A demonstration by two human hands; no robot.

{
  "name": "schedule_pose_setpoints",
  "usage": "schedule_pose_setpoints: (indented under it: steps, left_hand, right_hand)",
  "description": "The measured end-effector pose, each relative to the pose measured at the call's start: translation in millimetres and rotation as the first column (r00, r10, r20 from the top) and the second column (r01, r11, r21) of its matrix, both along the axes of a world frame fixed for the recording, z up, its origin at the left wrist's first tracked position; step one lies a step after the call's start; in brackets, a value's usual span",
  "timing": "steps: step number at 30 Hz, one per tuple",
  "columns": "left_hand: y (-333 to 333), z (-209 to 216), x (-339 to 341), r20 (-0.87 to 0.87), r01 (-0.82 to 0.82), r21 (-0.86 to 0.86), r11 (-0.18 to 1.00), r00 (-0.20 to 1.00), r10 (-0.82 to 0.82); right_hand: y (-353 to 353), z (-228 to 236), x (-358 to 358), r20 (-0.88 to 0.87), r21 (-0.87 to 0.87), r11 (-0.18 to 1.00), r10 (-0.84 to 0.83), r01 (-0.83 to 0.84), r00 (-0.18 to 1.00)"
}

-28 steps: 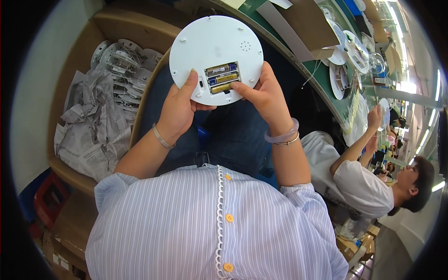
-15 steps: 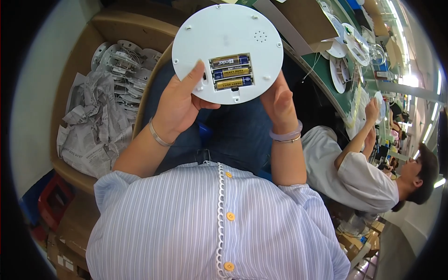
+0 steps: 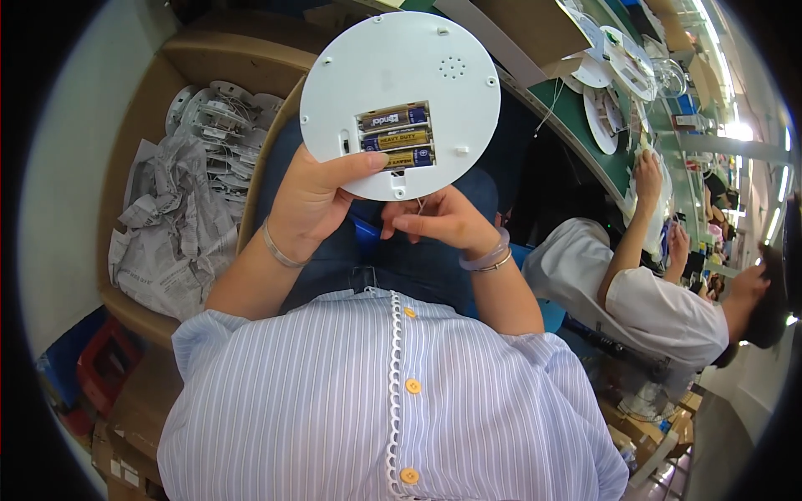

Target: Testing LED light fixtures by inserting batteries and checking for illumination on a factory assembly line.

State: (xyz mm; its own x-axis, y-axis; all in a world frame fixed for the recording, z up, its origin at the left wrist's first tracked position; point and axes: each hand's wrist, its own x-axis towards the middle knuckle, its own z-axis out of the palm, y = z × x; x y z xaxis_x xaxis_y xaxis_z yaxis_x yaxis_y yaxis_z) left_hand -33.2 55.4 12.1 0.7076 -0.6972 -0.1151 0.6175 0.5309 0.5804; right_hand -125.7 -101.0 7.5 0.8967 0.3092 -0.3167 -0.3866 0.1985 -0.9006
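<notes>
A round white plastic disc housing, its back facing me, is gripped at the lower left by my left hand. The left thumb lies over the front face and touches the lowest of three AA batteries in the uncovered compartment. A small black slide switch sits left of the batteries, and a cluster of speaker holes is at the upper right. Just under the lower rim is my right hand, fingers curled around a thin pale wire. The disc hides part of those fingers.
To the left, a large cardboard box holds crumpled newspaper and stacked white disc parts. A green workbench at the right bears more discs and an open carton. A co-worker sits at the right.
My right hand has left the disc's right side and moved left below its lower rim. The disc has shifted slightly left and down. My left thumb has slid onto the lowest battery.
</notes>
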Motion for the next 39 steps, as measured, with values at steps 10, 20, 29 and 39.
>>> schedule_pose_setpoints:
  steps: [10, 20, 29, 39]
  left_hand:
    - [57.2, -16.9, 26.9, -0.143, 0.032, -0.434, 0.900, 0.984, -0.104]
    - [90.9, 9.7, -3.7, -0.046, -0.411, -0.323, 0.852, 0.906, 0.420]
    - [78.0, 43.0, -23.2, 0.049, -0.319, -0.551, 0.771, 0.910, 0.411]
    - [66.1, 52.4, -29.7, 0.483, -0.582, -0.649, 0.491, 0.183, 0.856]
  right_hand:
    - [-10.5, -9.5, -37.0, 0.069, -0.001, 1.000, -0.030, 0.030, 0.997]
    - [11.7, 36.1, -30.3, 0.314, -0.077, 0.994, -0.050, 0.078, 0.948]
    - [23.0, 45.1, -22.3, 0.427, -0.084, 0.996, 0.036, 0.000, 0.904]
    - [33.1, 61.3, -17.9, 0.471, -0.174, 0.981, 0.157, -0.083, 0.868]
